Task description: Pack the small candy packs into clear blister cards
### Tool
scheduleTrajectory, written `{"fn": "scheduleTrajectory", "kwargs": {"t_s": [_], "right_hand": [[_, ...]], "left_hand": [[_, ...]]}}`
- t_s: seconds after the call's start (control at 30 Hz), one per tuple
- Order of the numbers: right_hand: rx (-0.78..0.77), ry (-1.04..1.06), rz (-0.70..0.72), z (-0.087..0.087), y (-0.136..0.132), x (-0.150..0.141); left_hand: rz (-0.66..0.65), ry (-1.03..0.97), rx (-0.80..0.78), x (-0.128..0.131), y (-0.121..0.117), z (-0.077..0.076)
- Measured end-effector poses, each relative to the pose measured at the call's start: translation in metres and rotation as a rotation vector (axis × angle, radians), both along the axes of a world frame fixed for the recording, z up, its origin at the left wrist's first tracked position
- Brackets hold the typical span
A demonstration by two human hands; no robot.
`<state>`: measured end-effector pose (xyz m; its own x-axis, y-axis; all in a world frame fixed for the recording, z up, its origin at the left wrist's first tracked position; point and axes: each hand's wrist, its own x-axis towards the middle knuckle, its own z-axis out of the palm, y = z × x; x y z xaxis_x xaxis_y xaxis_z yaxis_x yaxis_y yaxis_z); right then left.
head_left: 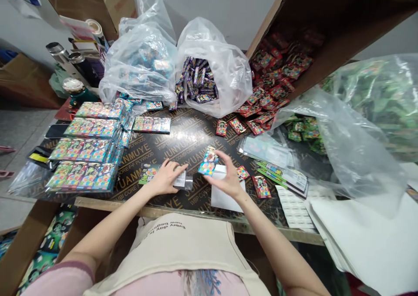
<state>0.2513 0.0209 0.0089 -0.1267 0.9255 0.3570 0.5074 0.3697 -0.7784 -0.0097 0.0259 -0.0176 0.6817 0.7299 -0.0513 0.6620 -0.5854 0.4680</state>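
Observation:
My right hand (228, 177) pinches a small blue printed packet (208, 161) between thumb and fingers, a little above the board. Spread flat, my left hand (168, 177) presses on a printed card in a clear sleeve (148, 173). Its green part shows left of the hand, and a white label peeks out on the right. Beneath my right hand lies a white paper sheet (225, 202), partly hidden by it. Two red packets are close by: a small one (242, 172) beside my right fingers and a larger one (261, 187) farther right.
Sealed multi-packs (81, 176) are stacked on the left. At the back stand plastic bags of blue packets (140, 65) and purple packets (200, 80). Red packets spill from a carton (339, 39). Sleeved cards (281, 176), green packets (305, 128) and white sheets (362, 239) occupy the right.

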Motion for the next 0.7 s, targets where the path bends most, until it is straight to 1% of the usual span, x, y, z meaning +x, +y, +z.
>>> {"fn": "scheduleTrajectory", "kwargs": {"t_s": [0.07, 0.1, 0.2, 0.27, 0.33, 0.43, 0.47, 0.5, 0.57, 0.6, 0.63, 0.7], "right_hand": [[0.032, -0.142, 0.103, -0.002, -0.004, -0.002], [0.043, -0.197, 0.131, -0.003, -0.006, -0.005], [0.003, -0.304, 0.237, -0.004, -0.01, -0.015], [-0.043, -0.313, 0.325, -0.003, -0.01, -0.02], [-0.059, -0.272, 0.383, -0.002, -0.007, -0.023], [-0.048, -0.238, 0.461, -0.003, -0.001, -0.023], [-0.039, -0.24, 0.452, -0.004, 0.0, -0.023], [-0.024, -0.241, 0.403, -0.006, 0.0, -0.023], [0.003, -0.223, 0.231, -0.01, -0.003, -0.026], [0.005, -0.209, 0.169, -0.011, -0.006, -0.028], [0.0, -0.202, 0.157, -0.012, -0.009, -0.031], [-0.012, -0.218, 0.258, -0.013, -0.011, -0.034]], "left_hand": [[0.066, -0.046, 0.019, -0.001, 0.004, 0.003], [0.082, -0.072, 0.018, -0.001, 0.006, 0.004], [0.094, -0.147, 0.014, 0.001, 0.008, 0.01], [0.107, -0.201, 0.008, 0.002, 0.008, 0.014], [0.11, -0.241, 0.005, 0.003, 0.007, 0.016], [0.061, -0.238, 0.014, 0.003, 0.006, 0.015], [0.055, -0.23, 0.016, 0.003, 0.006, 0.014], [0.068, -0.226, 0.016, 0.003, 0.007, 0.014], [0.133, -0.229, 0.014, 0.002, 0.008, 0.013], [0.163, -0.232, 0.013, 0.001, 0.009, 0.013], [0.181, -0.232, 0.013, 0.001, 0.01, 0.013], [0.183, -0.233, 0.012, 0.002, 0.012, 0.013]]}}
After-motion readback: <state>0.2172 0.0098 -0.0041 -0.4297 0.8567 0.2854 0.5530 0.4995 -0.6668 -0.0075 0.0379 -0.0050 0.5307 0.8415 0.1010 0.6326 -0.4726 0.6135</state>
